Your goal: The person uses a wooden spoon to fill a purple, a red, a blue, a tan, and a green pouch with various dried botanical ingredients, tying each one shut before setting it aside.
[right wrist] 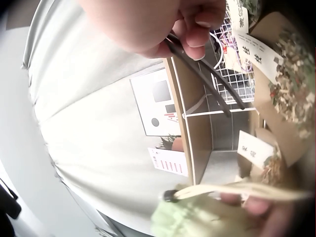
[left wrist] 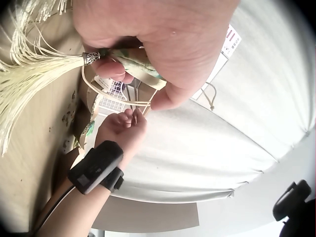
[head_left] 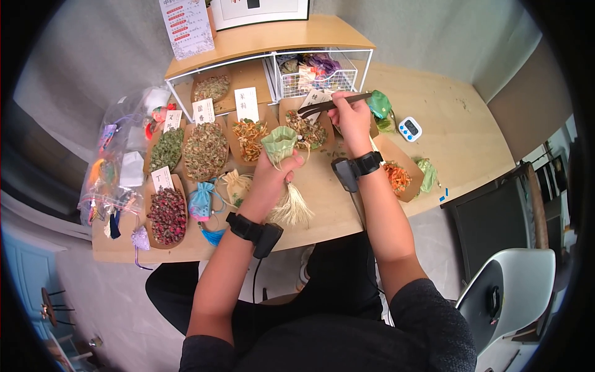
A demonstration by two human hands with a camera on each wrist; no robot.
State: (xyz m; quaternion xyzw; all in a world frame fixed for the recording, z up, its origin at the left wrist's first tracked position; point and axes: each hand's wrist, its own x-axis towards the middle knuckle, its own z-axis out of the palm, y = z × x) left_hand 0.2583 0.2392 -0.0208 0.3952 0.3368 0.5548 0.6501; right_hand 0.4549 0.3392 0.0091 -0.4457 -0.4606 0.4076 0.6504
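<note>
My left hand [head_left: 276,172] grips a pale green drawstring pouch [head_left: 279,141] by its body, mouth upward and gathered open. A cream tassel [head_left: 292,208] hangs below that hand, and its metal bead shows in the left wrist view. My right hand [head_left: 352,124] pinches dark tweezers [head_left: 331,105], whose tips point left above a tray of chopped herbs [head_left: 307,131]. In the right wrist view the tweezers [right wrist: 207,86] have two separated tips with nothing seen between them. The pouch [right wrist: 182,219] is blurred there, below the tweezers, with a cream cord beside it.
Labelled paper trays hold rosebuds [head_left: 166,217], green leaves [head_left: 167,149], and orange petals [head_left: 396,178]. A blue-and-pink pouch [head_left: 201,201] and a beige pouch [head_left: 237,185] lie near the front. A wooden shelf [head_left: 266,40] with a wire basket [head_left: 319,84] stands behind. A white timer [head_left: 409,129] lies right.
</note>
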